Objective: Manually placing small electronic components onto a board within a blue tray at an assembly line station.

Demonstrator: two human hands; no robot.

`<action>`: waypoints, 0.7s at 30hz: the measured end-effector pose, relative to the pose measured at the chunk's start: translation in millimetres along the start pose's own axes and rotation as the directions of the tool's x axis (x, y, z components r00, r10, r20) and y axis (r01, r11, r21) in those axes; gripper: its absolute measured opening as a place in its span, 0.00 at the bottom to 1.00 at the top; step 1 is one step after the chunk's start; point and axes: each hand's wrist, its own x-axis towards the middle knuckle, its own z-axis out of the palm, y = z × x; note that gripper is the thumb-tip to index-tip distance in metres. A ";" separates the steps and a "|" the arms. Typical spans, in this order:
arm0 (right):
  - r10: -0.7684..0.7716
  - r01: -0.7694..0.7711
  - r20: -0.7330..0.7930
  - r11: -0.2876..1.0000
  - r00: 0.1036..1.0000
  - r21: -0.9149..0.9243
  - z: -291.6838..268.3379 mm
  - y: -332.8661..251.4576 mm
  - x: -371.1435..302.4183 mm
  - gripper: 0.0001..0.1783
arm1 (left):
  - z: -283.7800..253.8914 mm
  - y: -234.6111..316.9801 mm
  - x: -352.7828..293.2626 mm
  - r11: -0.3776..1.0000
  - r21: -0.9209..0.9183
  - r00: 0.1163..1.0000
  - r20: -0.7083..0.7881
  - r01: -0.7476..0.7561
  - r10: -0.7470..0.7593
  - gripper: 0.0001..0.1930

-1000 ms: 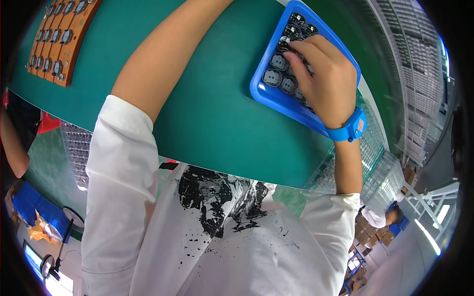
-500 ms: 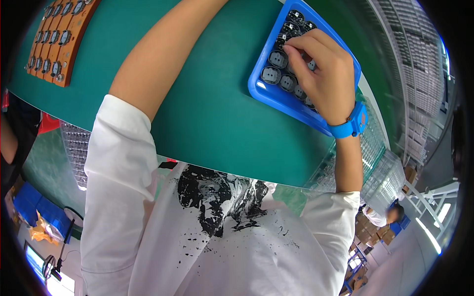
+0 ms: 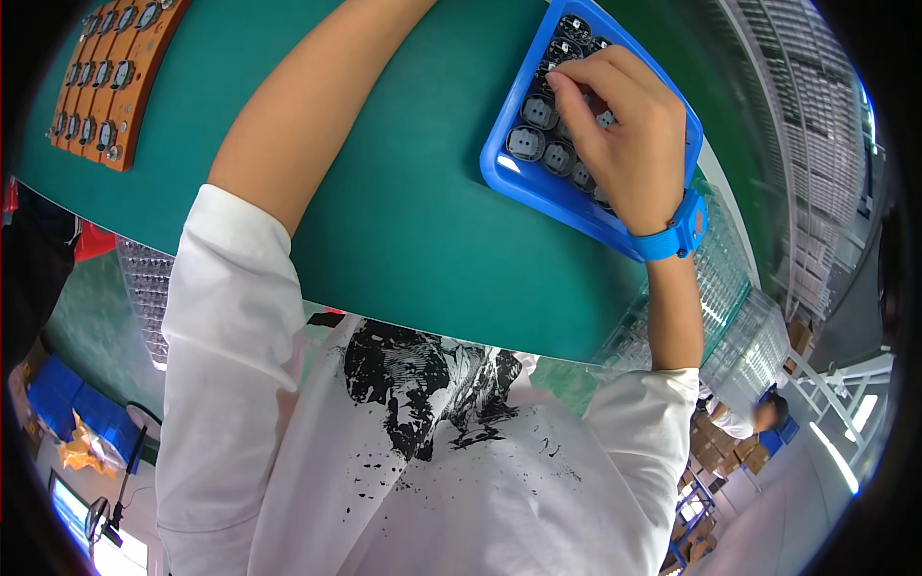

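My right hand (image 3: 634,134), wearing a blue wrist strap (image 3: 684,230), is over a blue plastic tray (image 3: 499,175). Its thumb and index fingertips are pinched together right at the small round parts; whatever they grip is hidden or too small to make out. Within the tray, round grey parts (image 3: 525,144) with small holes lie nearer to me, and black circuit-like discs (image 3: 574,30) sit toward the far end. My left forearm (image 3: 303,120) stretches across the green table (image 3: 413,221), but the left hand lies beyond the top edge, out of view.
An orange fixture (image 3: 136,101) with rows of round grey parts stands at the far left of the table. Clear plastic trays (image 3: 744,336) are stacked by the right edge. More clear trays (image 3: 146,288) and a person's dark clothing (image 3: 38,259) show at left.
My right hand has shifted very slightly up and left over the tray, its fingertips still pinched. The left forearm has hardly moved.
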 end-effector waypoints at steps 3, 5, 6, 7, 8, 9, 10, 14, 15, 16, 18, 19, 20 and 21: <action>0.000 0.000 0.009 1.000 1.000 -0.005 -2.9 -2.0 1.5 0.04 | 0.6 -0.9 0.7 1.000 0.022 1.000 0.003 0.000 0.000 0.11; 0.010 -0.010 0.023 1.000 1.000 -0.006 -1.8 -1.9 0.6 0.04 | 0.9 -1.0 -0.1 1.000 0.026 1.000 -0.009 -0.015 0.015 0.12; 0.021 -0.020 0.023 1.000 1.000 -0.005 0.0 -0.9 -0.5 0.03 | 1.5 -0.9 0.0 1.000 0.025 1.000 -0.008 -0.015 0.015 0.12; 0.031 -0.031 0.023 1.000 0.999 -0.003 0.8 -0.4 -1.2 0.03 | 1.8 -0.9 0.1 1.000 0.013 1.000 -0.003 -0.010 0.010 0.12; 0.032 -0.032 0.023 0.999 0.999 -0.005 0.3 -0.6 -1.5 0.03 | 2.3 -0.8 0.3 1.000 0.001 1.000 0.001 -0.004 0.004 0.12; 0.030 -0.030 0.017 0.999 0.999 -0.015 0.3 -1.1 -1.2 0.03 | 2.1 -1.4 0.6 1.000 0.002 1.000 0.001 -0.004 0.004 0.12; 0.029 -0.028 0.011 0.999 1.000 -0.025 0.1 -1.5 -0.9 0.04 | 2.0 -1.9 0.9 1.000 0.003 1.000 -0.001 -0.013 0.013 0.12; -0.044 0.039 -0.037 0.992 0.998 -0.116 -6.8 3.3 0.6 0.04 | 2.4 -1.0 0.5 1.000 0.005 1.000 0.010 0.000 0.000 0.11; -0.042 0.035 -0.062 0.992 0.997 -0.121 -9.6 4.2 -0.1 0.04 | 2.4 -1.1 0.2 1.000 0.004 1.000 0.008 0.002 -0.002 0.11; -0.041 0.030 -0.085 0.991 0.996 -0.127 -12.8 4.9 -1.2 0.05 | 2.5 -1.3 -0.1 1.000 0.014 1.000 0.001 0.001 -0.001 0.11; 0.019 -0.026 -0.072 0.996 0.997 -0.087 -21.9 3.4 -5.4 0.05 | 2.8 -3.0 -0.6 1.000 0.025 1.000 -0.009 0.003 -0.003 0.11; 0.080 -0.082 -0.057 0.996 0.995 -0.046 -25.7 3.6 -7.4 0.05 | 2.8 -4.4 -0.3 0.999 0.045 1.000 -0.023 -0.020 0.021 0.11; 0.071 -0.073 -0.050 0.996 0.996 -0.042 -27.4 6.1 -9.8 0.05 | 2.7 -5.8 -0.1 0.997 0.066 0.998 -0.037 -0.043 0.045 0.11; 0.071 -0.073 -0.050 0.996 0.996 -0.042 -28.7 6.1 -12.3 0.05 | 3.4 -6.0 -0.1 0.997 0.065 0.998 -0.037 -0.042 0.045 0.11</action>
